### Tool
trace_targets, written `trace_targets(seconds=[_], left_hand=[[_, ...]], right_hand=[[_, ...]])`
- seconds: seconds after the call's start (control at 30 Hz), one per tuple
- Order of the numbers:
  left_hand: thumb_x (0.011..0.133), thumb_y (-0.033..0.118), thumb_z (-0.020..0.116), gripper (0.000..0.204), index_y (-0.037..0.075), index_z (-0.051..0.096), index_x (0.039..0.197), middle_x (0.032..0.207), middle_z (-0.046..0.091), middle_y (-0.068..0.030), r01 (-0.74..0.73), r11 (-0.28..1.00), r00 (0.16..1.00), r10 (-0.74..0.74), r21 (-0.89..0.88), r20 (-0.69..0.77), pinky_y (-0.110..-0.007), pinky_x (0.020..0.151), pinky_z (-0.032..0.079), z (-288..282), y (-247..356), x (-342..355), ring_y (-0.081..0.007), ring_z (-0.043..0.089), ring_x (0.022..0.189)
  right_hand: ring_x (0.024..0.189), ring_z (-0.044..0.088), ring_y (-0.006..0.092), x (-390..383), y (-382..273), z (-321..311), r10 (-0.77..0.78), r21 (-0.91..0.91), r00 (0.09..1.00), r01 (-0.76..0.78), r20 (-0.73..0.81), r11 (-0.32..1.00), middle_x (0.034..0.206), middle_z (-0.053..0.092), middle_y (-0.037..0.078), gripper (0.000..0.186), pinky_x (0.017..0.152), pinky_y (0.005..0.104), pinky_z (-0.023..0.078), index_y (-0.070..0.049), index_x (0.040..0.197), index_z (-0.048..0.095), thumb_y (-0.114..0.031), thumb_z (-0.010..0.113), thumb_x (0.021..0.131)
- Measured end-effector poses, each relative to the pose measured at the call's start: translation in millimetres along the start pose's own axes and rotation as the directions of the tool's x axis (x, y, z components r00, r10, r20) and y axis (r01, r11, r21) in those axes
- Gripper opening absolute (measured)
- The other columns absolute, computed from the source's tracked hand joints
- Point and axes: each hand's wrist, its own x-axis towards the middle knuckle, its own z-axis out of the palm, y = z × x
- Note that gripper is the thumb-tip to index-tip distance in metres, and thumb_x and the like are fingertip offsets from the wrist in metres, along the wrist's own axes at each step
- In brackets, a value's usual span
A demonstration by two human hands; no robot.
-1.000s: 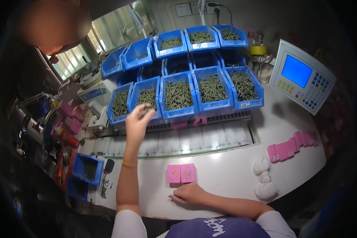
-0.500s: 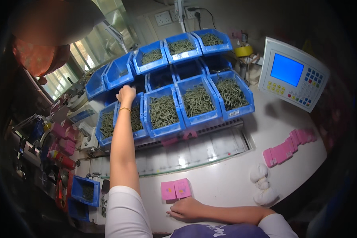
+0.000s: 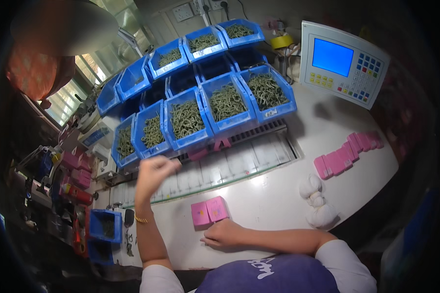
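Blue bins [image 3: 193, 141], many heaped with grey-green pieces [image 3: 186, 119], stand beyond the left hand [image 3: 156, 173], curled narrow; I cannot tell if it holds anything. Rightward on the counter [image 3: 264, 205], two pink blocks [image 3: 199, 213] lie just beyond the curled, seemingly empty right hand [image 3: 223, 233]. More pink blocks [image 3: 338, 162] sit farther right. Judging by the bins, much seems left; what is finished, unclear.

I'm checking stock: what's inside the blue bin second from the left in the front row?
The bin holds a heap of grey-green curled pieces. The heap covers the bin's floor, so anything underneath cannot be seen.
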Motion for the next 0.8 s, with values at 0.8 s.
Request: trace_targets(seconds=[0.8], left_hand=[[0.095,0.026,0.063,0.046,0.000,0.055,0.133,0.124,0.061,-0.0182,0.170,0.924,0.969,-0.219,-0.343,-0.111,-0.040,0.103,0.041,127.3,-78.5,-109.4,-0.0300,0.054,0.115]], right_hand=[[0.045,0.052,0.0287,-44.4,3.5,-55.2,0.053,-0.136,0.823,-0.157,-0.566,0.978,0.053,0.051,0.014,0.035,0.045,0.0373,0.041,-0.005,0.059,0.056,-0.019,0.070,0.088]])
